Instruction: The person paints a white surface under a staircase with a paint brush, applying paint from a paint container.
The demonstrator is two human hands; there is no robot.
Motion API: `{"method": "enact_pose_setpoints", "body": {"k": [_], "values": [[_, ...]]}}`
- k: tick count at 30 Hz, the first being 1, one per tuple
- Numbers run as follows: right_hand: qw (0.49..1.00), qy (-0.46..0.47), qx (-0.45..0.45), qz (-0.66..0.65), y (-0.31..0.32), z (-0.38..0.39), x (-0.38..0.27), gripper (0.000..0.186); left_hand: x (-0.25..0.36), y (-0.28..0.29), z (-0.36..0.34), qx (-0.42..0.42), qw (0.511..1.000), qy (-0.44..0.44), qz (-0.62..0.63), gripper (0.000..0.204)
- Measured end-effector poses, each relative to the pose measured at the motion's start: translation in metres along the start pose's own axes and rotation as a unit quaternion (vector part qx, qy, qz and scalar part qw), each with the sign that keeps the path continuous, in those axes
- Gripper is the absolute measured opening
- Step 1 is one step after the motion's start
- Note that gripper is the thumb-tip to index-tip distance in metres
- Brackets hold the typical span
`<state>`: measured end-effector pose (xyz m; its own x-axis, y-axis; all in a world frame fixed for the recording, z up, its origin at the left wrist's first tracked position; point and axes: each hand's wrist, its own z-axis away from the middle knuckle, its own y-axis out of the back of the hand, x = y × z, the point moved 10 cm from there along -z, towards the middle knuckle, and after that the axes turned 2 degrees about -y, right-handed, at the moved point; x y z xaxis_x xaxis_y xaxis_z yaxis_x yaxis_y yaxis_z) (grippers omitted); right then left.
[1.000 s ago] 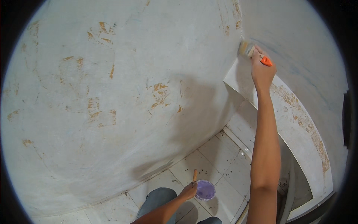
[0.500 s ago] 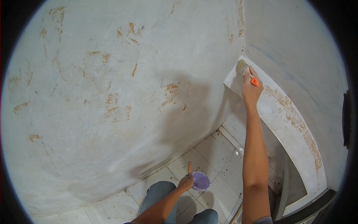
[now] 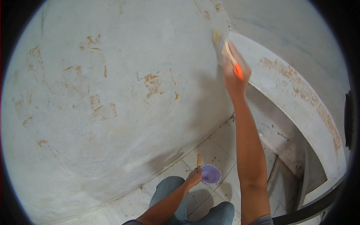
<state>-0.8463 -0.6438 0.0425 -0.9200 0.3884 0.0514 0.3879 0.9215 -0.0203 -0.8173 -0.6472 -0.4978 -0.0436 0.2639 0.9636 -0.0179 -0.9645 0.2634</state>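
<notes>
My right hand (image 3: 237, 75), slightly blurred, is closed around the wooden handle of a paintbrush (image 3: 229, 53) with an orange end. Its pale bristles are at the left wall (image 3: 127, 123), close to the corner beside the white ledge (image 3: 279, 88); whether they touch cannot be made out. Lower down, my left hand (image 3: 193, 177) grips a small purple tub (image 3: 219, 175) by its side, and a light wooden stick or handle (image 3: 198, 160) sticks up beside the fingers. Whitish smears line the tub's rim. The stick's lower end is hidden by my hand.
Brown scraped patches (image 3: 153, 85) mark the whitish wall, and a rough brown strip (image 3: 300, 90) runs along the curved ledge. Under the ledge is a dark recess (image 3: 287, 187). Speckled white tiles (image 3: 225, 138) cover the floor. A dark curved bar (image 3: 311, 213) crosses the lower right.
My right hand has swung the paintbrush up and left, off the ledge's far end to the wall by the corner. The view has shifted; my left hand still holds the tub.
</notes>
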Motion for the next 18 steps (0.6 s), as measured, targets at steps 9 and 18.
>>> {"method": "enact_pose_setpoints", "body": {"k": [9,18], "values": [[0.938,0.005,-0.305,-0.168,-0.041,0.223,-0.082,0.036,-0.001,0.016,0.013,-0.006,1.000,0.027,-0.015,0.056],[0.924,0.060,-0.340,-0.164,-0.054,0.069,-0.043,0.030,-0.020,-0.032,0.021,-0.088,0.990,0.083,0.073,0.060]]}}
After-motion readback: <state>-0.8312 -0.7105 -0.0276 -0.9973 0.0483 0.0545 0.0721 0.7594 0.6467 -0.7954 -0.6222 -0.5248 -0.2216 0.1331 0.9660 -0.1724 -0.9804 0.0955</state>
